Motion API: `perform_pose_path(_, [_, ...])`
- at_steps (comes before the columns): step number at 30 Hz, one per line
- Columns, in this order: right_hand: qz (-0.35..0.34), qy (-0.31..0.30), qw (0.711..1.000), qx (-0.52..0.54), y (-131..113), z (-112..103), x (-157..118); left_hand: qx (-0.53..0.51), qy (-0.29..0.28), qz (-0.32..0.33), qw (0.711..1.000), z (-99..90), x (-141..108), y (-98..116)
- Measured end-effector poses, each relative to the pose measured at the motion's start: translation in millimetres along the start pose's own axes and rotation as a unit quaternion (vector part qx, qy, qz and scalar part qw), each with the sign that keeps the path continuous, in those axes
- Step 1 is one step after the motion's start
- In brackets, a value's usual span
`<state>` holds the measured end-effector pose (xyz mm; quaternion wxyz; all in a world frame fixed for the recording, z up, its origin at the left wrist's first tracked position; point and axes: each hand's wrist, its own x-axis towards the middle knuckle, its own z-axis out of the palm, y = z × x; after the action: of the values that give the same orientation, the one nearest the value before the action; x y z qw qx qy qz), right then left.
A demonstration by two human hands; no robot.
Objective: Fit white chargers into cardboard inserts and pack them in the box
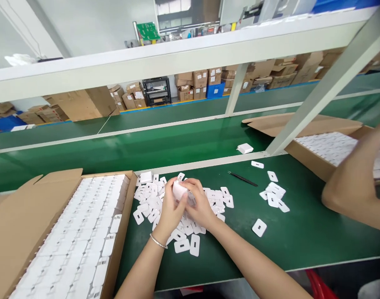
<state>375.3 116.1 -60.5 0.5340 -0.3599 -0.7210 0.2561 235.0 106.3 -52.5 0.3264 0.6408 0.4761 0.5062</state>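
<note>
A white charger-like block (179, 190) is held up between both of my hands, just above a pile of flat white plates with slots (152, 201). My left hand (169, 203) wraps its fingers round the block's left side, and a bangle sits on that wrist. From the right, my right hand (198, 202) closes its fingers and thumb on the same block. The palms partly hide it. Another white block (146, 177) lies at the pile's back left.
On the left stands an open carton (127, 220) filled with rows of white blocks. Black tweezers (242, 178) and loose plates (275, 189) lie to the right. A co-worker's arm (355, 182) reaches by another filled carton (314, 160). A slanted post (327, 79) crosses the right side.
</note>
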Motion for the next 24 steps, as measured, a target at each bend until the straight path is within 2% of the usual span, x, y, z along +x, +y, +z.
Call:
perform_pose_path(5, [-0.044, 0.006, 0.994, -0.100, 7, -3, -3, 0.151, 0.042, 0.051, 0.986, 2.0, 7, 17])
perform_pose_path(8, [-0.073, -0.046, 0.983, -0.162, 8, -7, 1, 0.149, 0.024, 0.046, 0.987, -6.7, 11, 27])
perform_pose_path(10, [-0.075, -0.076, 0.969, -0.222, 9, -12, 5, 0.150, 0.041, 0.022, 0.988, -19.5, 8, 33])
perform_pose_path(12, [-0.033, -0.076, 0.951, -0.297, 13, -20, 9, 0.154, 0.072, -0.012, 0.985, -38.2, 0, 37])
perform_pose_path(16, [0.116, -0.054, 0.901, -0.415, 32, -42, 13, 0.169, 0.163, -0.054, 0.970, -86.7, -18, 33])
perform_pose_path(18, [0.176, -0.069, 0.879, -0.438, 42, -51, 13, 0.217, 0.225, -0.061, 0.948, -109.5, -20, 26])
perform_pose_path(20, [0.206, -0.088, 0.868, -0.444, 49, -57, 11, 0.293, 0.268, -0.079, 0.914, -126.4, -20, 16])
perform_pose_path(22, [0.219, -0.096, 0.865, -0.441, 52, -58, 9, 0.357, 0.277, -0.101, 0.887, -135.8, -18, 7])
perform_pose_path(24, [0.224, -0.102, 0.865, -0.437, 53, -58, 9, 0.389, 0.259, -0.118, 0.876, -138.8, -18, -2])
